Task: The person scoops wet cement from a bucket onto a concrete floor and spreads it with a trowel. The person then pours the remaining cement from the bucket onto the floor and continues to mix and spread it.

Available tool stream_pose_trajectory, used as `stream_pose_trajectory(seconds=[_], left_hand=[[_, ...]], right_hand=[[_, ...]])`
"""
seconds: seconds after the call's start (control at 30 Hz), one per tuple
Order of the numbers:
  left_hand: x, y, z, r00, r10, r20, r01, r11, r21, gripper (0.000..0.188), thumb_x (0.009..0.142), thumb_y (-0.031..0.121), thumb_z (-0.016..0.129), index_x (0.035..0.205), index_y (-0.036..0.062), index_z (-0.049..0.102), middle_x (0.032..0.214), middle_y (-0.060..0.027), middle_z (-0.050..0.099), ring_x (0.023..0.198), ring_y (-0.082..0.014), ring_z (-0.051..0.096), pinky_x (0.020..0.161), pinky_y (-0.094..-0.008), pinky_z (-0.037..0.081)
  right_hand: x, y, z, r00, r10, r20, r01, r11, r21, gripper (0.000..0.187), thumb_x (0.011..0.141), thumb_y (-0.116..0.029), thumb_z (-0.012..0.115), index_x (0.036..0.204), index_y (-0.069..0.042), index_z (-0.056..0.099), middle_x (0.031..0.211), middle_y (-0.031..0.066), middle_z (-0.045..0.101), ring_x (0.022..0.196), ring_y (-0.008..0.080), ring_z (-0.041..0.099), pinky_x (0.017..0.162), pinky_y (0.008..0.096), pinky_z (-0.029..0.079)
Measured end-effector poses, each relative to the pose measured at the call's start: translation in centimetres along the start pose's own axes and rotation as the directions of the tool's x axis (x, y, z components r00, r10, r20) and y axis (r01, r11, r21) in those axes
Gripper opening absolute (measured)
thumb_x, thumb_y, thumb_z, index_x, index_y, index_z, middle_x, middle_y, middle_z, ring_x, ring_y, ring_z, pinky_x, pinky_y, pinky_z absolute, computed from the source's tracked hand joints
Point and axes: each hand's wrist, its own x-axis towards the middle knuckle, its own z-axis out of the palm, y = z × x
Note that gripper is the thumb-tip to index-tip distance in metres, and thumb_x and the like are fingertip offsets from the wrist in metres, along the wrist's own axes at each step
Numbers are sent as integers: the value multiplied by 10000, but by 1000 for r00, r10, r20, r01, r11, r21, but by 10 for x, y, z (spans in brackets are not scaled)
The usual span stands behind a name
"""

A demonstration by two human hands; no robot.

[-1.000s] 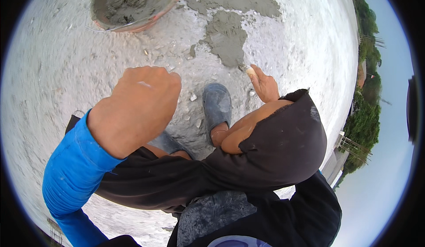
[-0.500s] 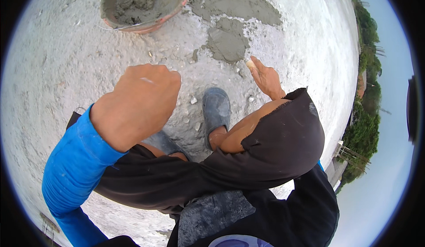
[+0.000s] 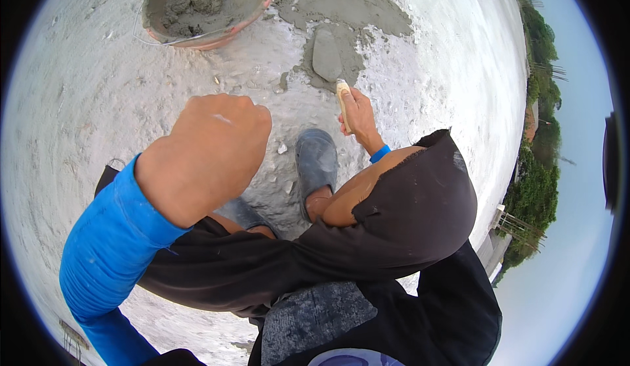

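The right hand (image 3: 359,115) is wrapped around the pale handle of a trowel (image 3: 327,58), holding it firmly with the blade pointing away from the body. The blade, coated in grey, lies on the near part of a patch of wet mortar (image 3: 354,2) spread over the rough, whitish ground (image 3: 98,117); the handle end sits just past the patch's near edge. The left hand (image 3: 203,156) is curled into a fist, its back toward the camera, raised over the lap side and well apart from the trowel; its fingers are hidden, so whether it grips anything cannot be told. A blue sleeve (image 3: 115,222) covers that forearm to the wrist. Beyond the fist, to the left of the patch, stands an orange bucket (image 3: 210,42) with more mortar inside, its thin wire handle lowered against the near side. A grey rubber shoe (image 3: 316,159) is planted between the two hands, with small stones beside it, and the dark trousers (image 3: 420,208) stretch over bent knees. Green trees (image 3: 535,189) line the far right under pale sky.
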Motion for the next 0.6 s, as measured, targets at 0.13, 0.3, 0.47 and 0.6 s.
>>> stream_pose_trajectory(seconds=[0.13, 0.3, 0.47, 0.6], left_hand=[[9, 2, -1, 999, 38, 16, -38, 999, 0, 170, 892, 137, 718, 960, 4, 637, 809, -208, 688, 810, -400, 713, 745, -493, 572], [4, 2, -1, 999, 51, -19, -51, 999, -2, 166, 894, 137, 715, 955, 5, 634, 802, -204, 683, 797, -401, 706, 741, -503, 565], [-3, 1, 0, 990, 105, -89, -106, 994, -5, 157, 895, 130, 709, 946, 4, 630, 789, -200, 675, 794, -395, 702, 739, -503, 560], [-4, 0, -1, 984, 123, -132, -120, 992, 25, 152, 893, 128, 708, 941, 6, 631, 782, -197, 669, 804, -390, 703, 736, -494, 561]], right_hand=[[-22, -4, 14, 969, -5, 248, 2, 1000, 13, 506, 1087, -392, 520, 1466, -63, 585, 663, 65, 571, 428, 132, 527, 357, 295, 414], [1, -34, -22, 986, -31, 164, 21, 998, 60, 502, 1078, -379, 507, 1435, -39, 599, 683, 89, 593, 428, 149, 533, 377, 328, 422], [10, -34, -3, 994, -79, 69, 81, 996, -33, 520, 1083, -396, 485, 1420, -16, 596, 691, 103, 605, 426, 141, 557, 364, 308, 426], [-18, 4, 8, 929, -269, 256, 337, 899, -279, 532, 1075, -409, 526, 1434, -20, 588, 847, 198, 733, 689, 353, 721, 623, 464, 567]])
